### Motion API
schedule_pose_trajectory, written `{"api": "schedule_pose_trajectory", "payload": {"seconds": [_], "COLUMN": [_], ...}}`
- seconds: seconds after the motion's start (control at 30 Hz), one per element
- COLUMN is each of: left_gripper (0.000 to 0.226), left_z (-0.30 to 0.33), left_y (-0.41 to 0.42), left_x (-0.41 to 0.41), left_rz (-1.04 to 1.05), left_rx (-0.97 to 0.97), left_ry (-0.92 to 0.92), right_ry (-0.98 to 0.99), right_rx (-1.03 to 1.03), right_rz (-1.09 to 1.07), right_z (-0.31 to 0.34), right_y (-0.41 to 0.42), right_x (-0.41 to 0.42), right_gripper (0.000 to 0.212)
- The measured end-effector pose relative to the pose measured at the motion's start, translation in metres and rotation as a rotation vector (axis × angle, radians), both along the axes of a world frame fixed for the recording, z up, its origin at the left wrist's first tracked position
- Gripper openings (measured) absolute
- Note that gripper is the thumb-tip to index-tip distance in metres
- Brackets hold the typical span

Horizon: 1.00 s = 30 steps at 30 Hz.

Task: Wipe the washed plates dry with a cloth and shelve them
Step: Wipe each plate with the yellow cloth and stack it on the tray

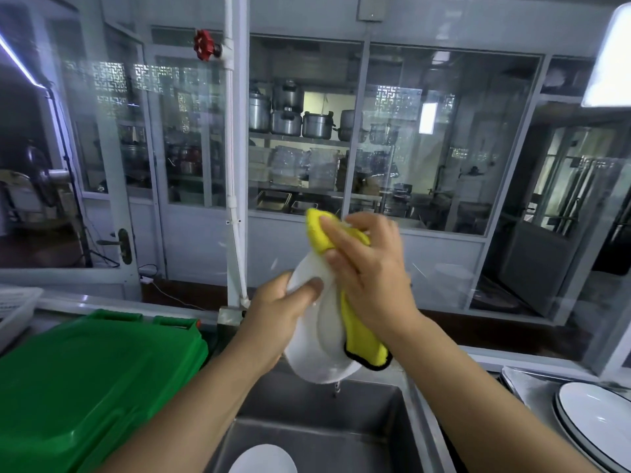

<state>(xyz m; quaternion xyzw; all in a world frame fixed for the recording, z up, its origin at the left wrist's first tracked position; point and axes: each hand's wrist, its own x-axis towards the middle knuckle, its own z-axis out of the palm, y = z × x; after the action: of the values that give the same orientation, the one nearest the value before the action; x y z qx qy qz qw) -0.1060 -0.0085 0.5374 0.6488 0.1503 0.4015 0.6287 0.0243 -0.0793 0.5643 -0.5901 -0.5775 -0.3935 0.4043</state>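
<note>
I hold a white plate (324,339) upright on edge above the steel sink (406,438). My left hand (276,315) grips its left rim, thumb across the face. My right hand (368,264) presses a yellow cloth with a black border (362,339) against the plate's face and upper rim, fingers spread over the cloth. A water drop hangs under the plate. Another white plate (263,460) lies in the sink basin. To the right, a stack of dark-rimmed white plates (601,421) rests on a metal tray.
A green plastic bin lid (92,380) fills the counter to the left of the sink. A white basket (17,308) sits at the far left. Behind the counter stands a glass partition with a white pipe (235,165) and a red valve (205,45).
</note>
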Motion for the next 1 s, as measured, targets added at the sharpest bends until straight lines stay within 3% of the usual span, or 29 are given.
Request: {"api": "schedule_pose_trajectory", "payload": {"seconds": [0.07,0.13,0.37,0.6,0.77,0.87,1.0], "left_gripper": [0.016,0.011,0.027,0.016,0.028,0.035,0.039], "left_z": [0.001,0.003,0.020,0.010,0.005,0.021,0.031], "left_y": [-0.004,-0.004,-0.008,-0.007,0.014,0.029,0.034], "left_x": [0.003,0.002,-0.016,-0.006,-0.010,-0.016,-0.010], "left_rz": [-0.027,-0.025,0.074,0.063,-0.139,-0.276,-0.271], "left_rx": [0.031,0.050,0.203,0.083,-0.050,-0.005,0.046], "left_ry": [0.023,0.017,-0.043,-0.210,-0.046,0.114,0.221], "right_ry": [-0.065,0.003,0.811,1.222,1.159,1.007,0.805], "right_rx": [-0.096,-0.131,0.048,0.157,0.152,0.013,-0.095], "right_rz": [-0.010,0.019,0.271,0.469,0.477,0.441,0.347], "right_z": [0.000,0.001,-0.007,-0.031,-0.022,-0.020,-0.025], "right_y": [0.005,0.005,-0.003,-0.005,-0.028,-0.035,-0.033], "right_x": [-0.007,-0.001,0.025,0.017,0.027,0.031,0.034], "right_gripper": [0.040,0.043,0.030,0.027,0.038,0.047,0.055]}}
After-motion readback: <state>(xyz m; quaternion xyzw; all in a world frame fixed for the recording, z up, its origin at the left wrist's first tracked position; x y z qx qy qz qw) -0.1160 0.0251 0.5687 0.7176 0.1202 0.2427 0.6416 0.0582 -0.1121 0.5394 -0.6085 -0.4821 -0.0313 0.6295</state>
